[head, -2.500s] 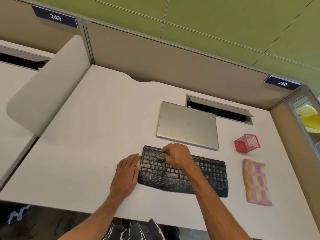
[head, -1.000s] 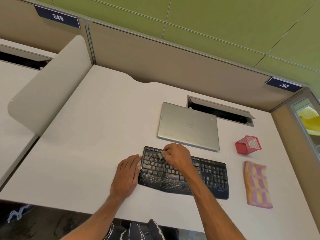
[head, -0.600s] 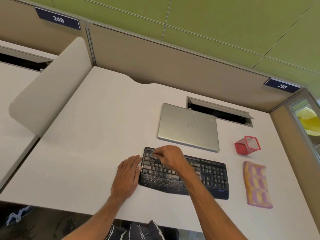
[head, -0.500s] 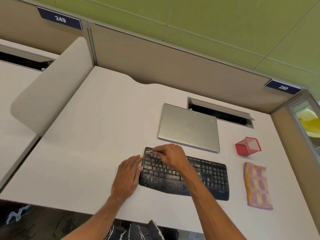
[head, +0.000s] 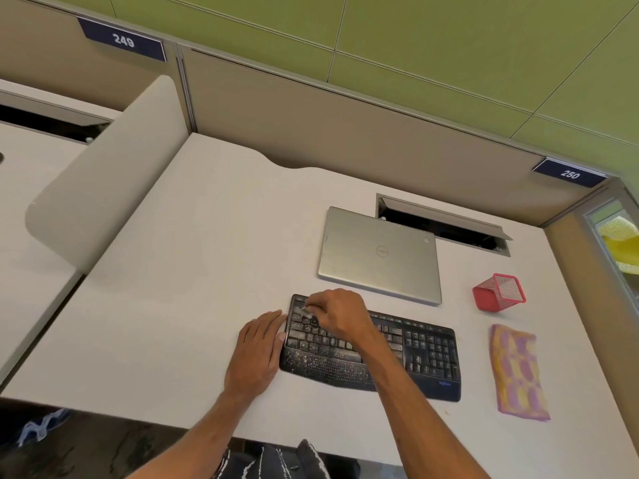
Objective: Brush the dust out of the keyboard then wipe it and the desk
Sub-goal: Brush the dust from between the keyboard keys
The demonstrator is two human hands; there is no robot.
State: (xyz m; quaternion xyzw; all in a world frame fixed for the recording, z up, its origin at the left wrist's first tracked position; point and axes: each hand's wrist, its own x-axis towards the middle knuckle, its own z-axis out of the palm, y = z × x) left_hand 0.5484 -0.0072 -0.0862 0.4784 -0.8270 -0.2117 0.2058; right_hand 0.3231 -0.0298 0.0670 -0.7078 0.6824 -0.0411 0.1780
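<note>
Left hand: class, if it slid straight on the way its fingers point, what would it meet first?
The keyboard. The left hand lies flat on the desk, fingertips at the keyboard's left edge and seemingly touching it, so it would push that edge at once.

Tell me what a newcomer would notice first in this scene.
The black keyboard, speckled with pale dust, lies near the front of the desk; the right hand pinches a brush over its upper left keys while the left hand rests flat at its left end. To its right are a pink and yellow cloth and a red mesh cup; a closed silver laptop sits behind it.
</note>
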